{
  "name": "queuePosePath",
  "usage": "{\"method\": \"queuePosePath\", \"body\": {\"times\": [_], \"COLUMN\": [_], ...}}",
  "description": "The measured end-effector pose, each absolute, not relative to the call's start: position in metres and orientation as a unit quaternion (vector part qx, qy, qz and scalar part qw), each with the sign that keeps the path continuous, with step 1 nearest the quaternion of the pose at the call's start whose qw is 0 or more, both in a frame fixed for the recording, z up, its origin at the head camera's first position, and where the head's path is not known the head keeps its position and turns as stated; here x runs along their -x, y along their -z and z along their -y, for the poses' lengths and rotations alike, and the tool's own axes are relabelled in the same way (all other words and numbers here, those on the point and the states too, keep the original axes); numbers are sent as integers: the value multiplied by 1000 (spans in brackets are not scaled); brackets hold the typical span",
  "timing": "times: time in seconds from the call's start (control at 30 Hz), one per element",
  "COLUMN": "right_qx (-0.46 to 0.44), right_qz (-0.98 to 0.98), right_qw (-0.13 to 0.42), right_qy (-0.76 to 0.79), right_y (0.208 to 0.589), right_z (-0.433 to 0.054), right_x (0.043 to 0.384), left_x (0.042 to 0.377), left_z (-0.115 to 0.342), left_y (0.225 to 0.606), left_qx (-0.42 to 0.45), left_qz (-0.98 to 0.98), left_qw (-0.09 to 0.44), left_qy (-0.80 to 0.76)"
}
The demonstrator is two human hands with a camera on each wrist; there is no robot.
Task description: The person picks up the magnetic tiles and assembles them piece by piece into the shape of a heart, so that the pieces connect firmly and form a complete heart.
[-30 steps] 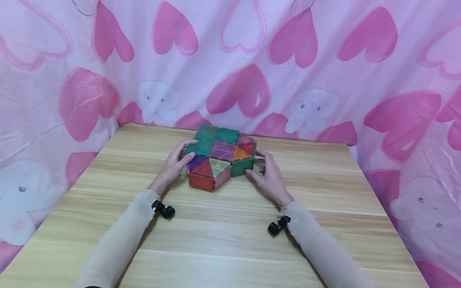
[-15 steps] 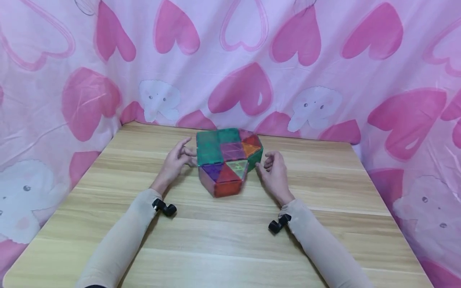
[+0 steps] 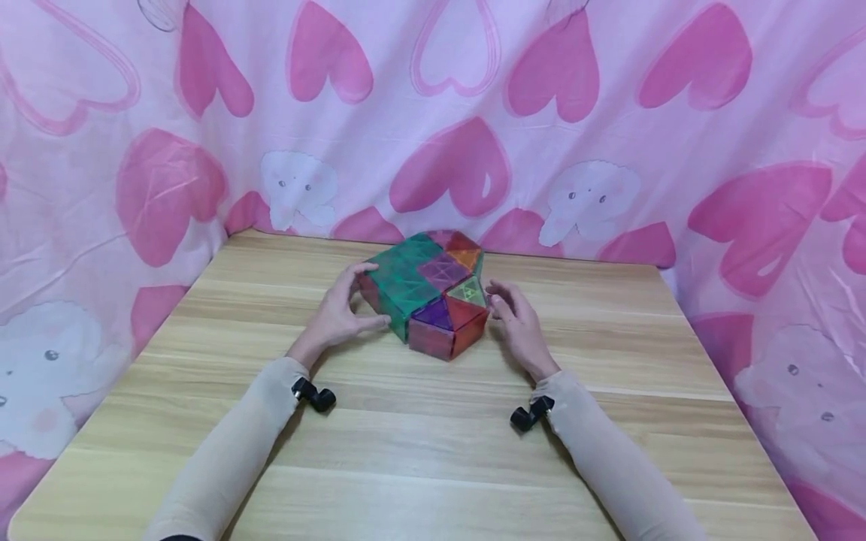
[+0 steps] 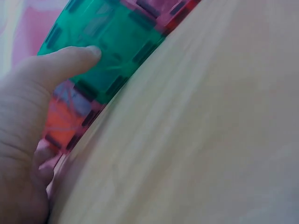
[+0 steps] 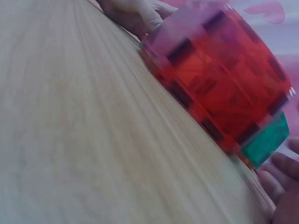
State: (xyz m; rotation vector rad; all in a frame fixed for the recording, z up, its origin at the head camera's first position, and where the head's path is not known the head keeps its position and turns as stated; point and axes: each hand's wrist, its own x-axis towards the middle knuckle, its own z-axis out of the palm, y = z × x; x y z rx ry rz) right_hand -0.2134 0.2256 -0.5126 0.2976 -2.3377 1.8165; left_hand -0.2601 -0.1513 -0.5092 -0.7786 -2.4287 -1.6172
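Note:
A low block built of translucent magnetic tiles point(image 3: 406, 274) lies on the table, with green squares, a purple square and red, orange, violet and yellow-green triangles on top. At its left corner my left hand point(image 3: 338, 312) holds the walls between thumb and fingers. In the left wrist view the thumb point(image 4: 77, 63) lies across a green wall, with other fingers lower by an orange-red wall. My right hand point(image 3: 519, 327) is at the block's right side, fingers loosely bent. The right wrist view has the red wall point(image 5: 224, 88) close up and blurred; whether those fingers touch the block is unclear.
The wood-grain table point(image 3: 419, 451) extends to both sides and in front of the block. Pink curtains point(image 3: 446, 98) with hearts and elephants hang behind it and along the sides. Small black devices point(image 3: 314, 394) sit on both wrists.
The block has rotated counter-clockwise seen from above, its violet and red tile end swinging to the right. The left hand, off the block's green side half a second ago, now holds its left corner.

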Motion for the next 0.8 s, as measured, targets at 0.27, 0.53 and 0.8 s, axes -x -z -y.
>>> {"method": "queuePosePath", "body": {"times": [0.27,0.53,0.8], "right_qx": [-25,99,80], "right_qz": [770,739,676], "right_qw": [214,296,265], "right_qy": [-600,-597,-683], "right_y": [516,511,509], "right_z": [-226,-228,-245], "right_x": [206,211,218], "left_x": [223,198,183], "left_z": [111,95,80], "left_y": [509,510,509], "left_qx": [141,253,428], "left_qz": [893,849,744], "left_qw": [122,184,141], "left_qy": [410,425,493]}}
